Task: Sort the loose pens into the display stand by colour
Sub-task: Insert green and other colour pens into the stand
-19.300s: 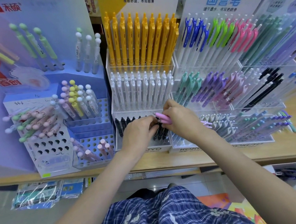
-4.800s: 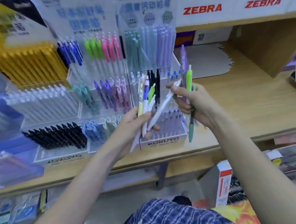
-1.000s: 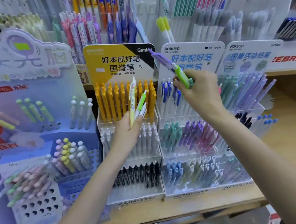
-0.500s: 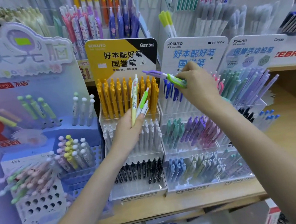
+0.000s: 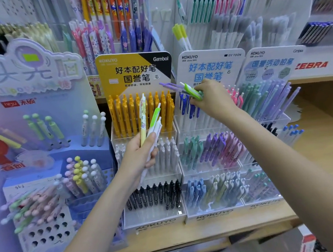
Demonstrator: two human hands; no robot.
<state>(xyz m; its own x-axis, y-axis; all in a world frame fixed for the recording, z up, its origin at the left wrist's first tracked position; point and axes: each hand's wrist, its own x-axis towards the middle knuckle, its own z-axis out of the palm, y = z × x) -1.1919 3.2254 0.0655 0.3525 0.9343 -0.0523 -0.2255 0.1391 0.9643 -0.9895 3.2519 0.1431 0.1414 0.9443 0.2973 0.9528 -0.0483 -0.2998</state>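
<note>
The left hand grips a small bunch of loose pens upright (one pale yellow, one lime green, one white) in front of the orange pens of the yellow-carded stand. The right hand grips a purple pen and a green pen, their ends pointing left, at the top tier of the clear display stand, just above its blue-clipped pens. Lower tiers hold teal, purple and pink pens. The stands rest on a wooden shelf; a pastel stand lies to the left.
</note>
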